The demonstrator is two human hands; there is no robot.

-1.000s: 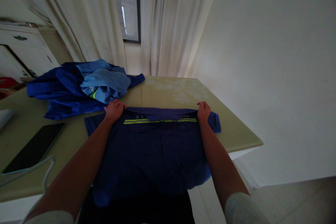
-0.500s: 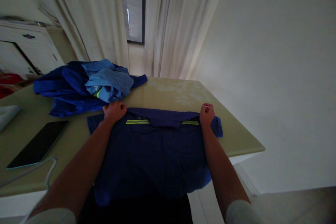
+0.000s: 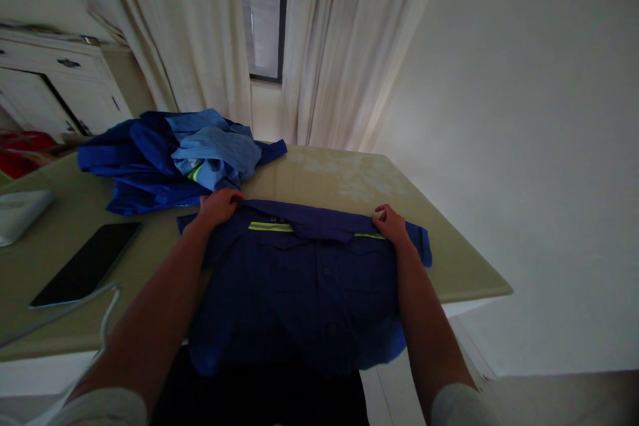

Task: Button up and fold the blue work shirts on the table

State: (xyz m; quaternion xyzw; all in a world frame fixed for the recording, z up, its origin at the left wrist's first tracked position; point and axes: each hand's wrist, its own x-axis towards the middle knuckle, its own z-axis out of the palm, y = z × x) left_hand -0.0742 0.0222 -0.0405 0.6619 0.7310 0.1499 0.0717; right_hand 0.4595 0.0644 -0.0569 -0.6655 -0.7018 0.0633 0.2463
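A dark blue work shirt (image 3: 294,279) lies front up over the table's near edge, with its lower part hanging toward me. Yellow-green reflective strips run across its chest, and the collar is folded flat. My left hand (image 3: 218,208) pinches the fabric at the shirt's left shoulder, its fingertips on the upper edge. At the right shoulder, my right hand (image 3: 392,223) has thumb and bent fingers closed at the cloth edge, more loosely. The short sleeves stick out past both hands.
A heap of blue clothing (image 3: 144,156) with a lighter blue garment (image 3: 219,153) on top lies at the back left. Left of me are a dark tablet (image 3: 87,263), a white box (image 3: 22,213) and a white cable (image 3: 107,309). A wall (image 3: 524,146) stands right of the table (image 3: 459,273).
My right hand has loosened from a tight fist to bent fingers and shifted slightly. My left hand's fingers have extended along the shirt's edge. The view has shifted slightly left.
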